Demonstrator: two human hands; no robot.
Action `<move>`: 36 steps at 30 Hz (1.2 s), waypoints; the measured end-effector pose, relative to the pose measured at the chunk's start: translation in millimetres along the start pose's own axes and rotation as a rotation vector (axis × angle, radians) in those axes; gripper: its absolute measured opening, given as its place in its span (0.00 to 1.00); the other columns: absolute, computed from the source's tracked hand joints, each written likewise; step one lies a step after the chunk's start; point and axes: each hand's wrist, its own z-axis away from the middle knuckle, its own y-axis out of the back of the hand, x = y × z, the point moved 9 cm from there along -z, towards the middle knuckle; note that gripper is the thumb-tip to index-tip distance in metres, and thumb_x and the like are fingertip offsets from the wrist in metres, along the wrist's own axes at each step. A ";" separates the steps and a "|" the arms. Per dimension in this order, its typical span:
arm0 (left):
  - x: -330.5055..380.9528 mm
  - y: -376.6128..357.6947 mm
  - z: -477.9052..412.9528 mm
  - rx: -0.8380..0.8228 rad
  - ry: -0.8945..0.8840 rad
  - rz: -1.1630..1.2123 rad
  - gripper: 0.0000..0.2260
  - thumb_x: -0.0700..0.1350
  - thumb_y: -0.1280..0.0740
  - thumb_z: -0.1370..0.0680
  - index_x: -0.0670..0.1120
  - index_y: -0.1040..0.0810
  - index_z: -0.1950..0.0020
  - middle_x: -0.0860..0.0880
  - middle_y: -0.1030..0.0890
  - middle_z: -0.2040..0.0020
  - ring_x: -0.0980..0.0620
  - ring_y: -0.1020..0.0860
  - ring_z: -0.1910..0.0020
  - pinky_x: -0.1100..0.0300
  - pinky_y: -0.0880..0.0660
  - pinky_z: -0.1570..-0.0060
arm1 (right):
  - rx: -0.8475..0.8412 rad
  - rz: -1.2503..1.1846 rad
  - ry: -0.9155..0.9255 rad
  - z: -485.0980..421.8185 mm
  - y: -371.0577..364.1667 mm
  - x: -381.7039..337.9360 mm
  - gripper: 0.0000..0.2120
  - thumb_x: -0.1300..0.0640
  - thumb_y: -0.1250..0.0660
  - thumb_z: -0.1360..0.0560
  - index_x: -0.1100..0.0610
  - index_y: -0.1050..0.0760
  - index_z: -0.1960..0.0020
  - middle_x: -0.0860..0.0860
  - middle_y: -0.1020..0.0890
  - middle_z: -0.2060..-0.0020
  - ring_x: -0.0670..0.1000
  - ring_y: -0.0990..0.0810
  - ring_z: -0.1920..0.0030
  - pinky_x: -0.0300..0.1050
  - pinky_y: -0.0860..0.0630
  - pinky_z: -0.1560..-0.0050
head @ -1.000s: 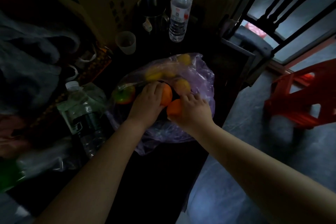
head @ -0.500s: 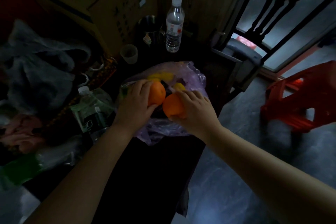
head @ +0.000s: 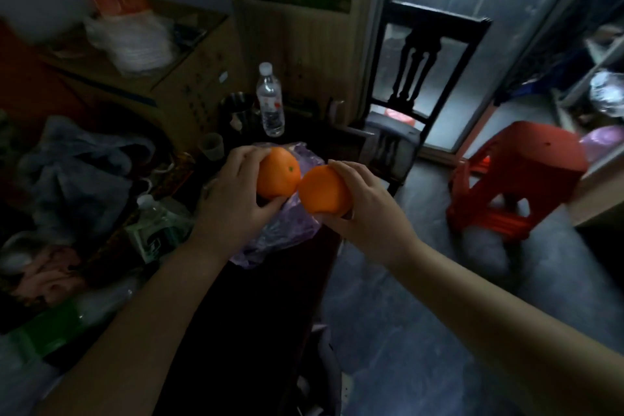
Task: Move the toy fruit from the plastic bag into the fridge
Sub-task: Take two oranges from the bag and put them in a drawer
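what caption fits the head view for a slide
Each hand, left and right, holds a toy orange above the bag.

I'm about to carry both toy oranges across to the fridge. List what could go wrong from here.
1. Each round orange toy fruit, left and right, is pinched in one hand only; they touch, so a bump could knock one loose.
2. The red plastic stool and dark wooden chair stand nearby, possibly obstructing the walk.
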 end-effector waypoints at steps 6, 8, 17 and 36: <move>106.2 11.0 27.3 0.020 -0.181 0.016 0.31 0.48 0.24 0.32 0.44 0.32 0.33 0.46 0.33 0.35 0.49 0.32 0.38 0.58 0.32 0.44 | 0.140 0.089 -0.025 92.9 93.4 -12.0 0.39 0.45 0.26 0.33 0.52 0.38 0.28 0.47 0.32 0.33 0.49 0.32 0.34 0.41 0.33 0.38; 141.8 11.7 40.8 0.008 -0.253 0.037 0.32 0.48 0.23 0.34 0.44 0.32 0.35 0.45 0.32 0.36 0.47 0.31 0.39 0.54 0.30 0.44 | 0.177 0.136 -0.049 129.4 121.3 -16.3 0.39 0.45 0.26 0.33 0.51 0.39 0.28 0.47 0.33 0.32 0.49 0.33 0.34 0.41 0.35 0.38; 298.2 -4.0 120.3 -0.124 -0.481 0.231 0.34 0.53 0.28 0.36 0.46 0.30 0.33 0.47 0.33 0.39 0.53 0.32 0.39 0.69 0.39 0.40 | 0.343 0.300 -0.208 312.0 225.7 -35.9 0.39 0.42 0.28 0.32 0.49 0.41 0.27 0.45 0.35 0.30 0.45 0.35 0.32 0.39 0.35 0.38; 654.3 -78.8 305.6 -0.553 -1.107 0.603 0.33 0.49 0.25 0.31 0.49 0.36 0.30 0.55 0.33 0.36 0.64 0.35 0.42 0.75 0.38 0.46 | 0.761 0.611 -0.691 678.6 384.3 -68.2 0.36 0.47 0.26 0.33 0.54 0.35 0.29 0.50 0.30 0.33 0.49 0.31 0.35 0.33 0.38 0.39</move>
